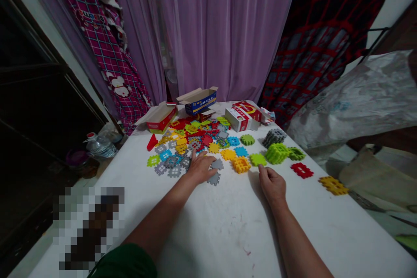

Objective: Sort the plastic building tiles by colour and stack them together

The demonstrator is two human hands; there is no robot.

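Note:
My left hand [200, 168] lies over the near edge of a heap of plastic interlocking tiles [206, 140], its fingers apart. Beside its thumb is a grey tile [213, 178], and another grey tile [217, 164] lies by its fingers. My right hand [273, 186] rests on the table with its fingers curled. Its index fingertip is at the near edge of a lime green tile [258, 159]; whether anything is inside the fingers is hidden. Left of that tile is a yellow block of joined tiles [241, 165]. A round green block [276, 153] sits beyond my right hand.
Opened cardboard boxes stand at the back: a red one [162, 118], a blue one [200, 103] and a red-and-white one [244, 116]. A grey tile stack [274, 137], a red tile [302, 170] and a yellow tile stack [333, 185] lie along the white table's [228, 234] right side.

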